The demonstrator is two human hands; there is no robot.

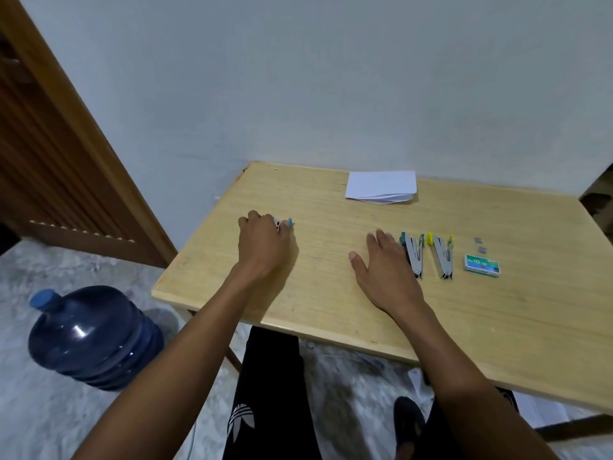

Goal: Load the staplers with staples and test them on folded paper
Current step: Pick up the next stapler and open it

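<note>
Left hand (263, 242) curls round the blue stapler (284, 224) on the table (325, 287), right hand (384, 265) lies flat and empty just beside the opened teal stapler (414, 255), so we're at loading, I'd say, and next up is fetching a strip from the staple box (481, 265).

"No.10" is read in white on the green staple box (481, 263), right of centre; its remaining print is illegible. A white trefoil logo (241, 419) is noted on the black trousers (272, 370), bottom centre.

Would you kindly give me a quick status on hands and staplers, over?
Left hand grips blue stapler. Right hand open, flat beside teal stapler. Yellow stapler, staple box untouched. Nothing blocking.
</note>
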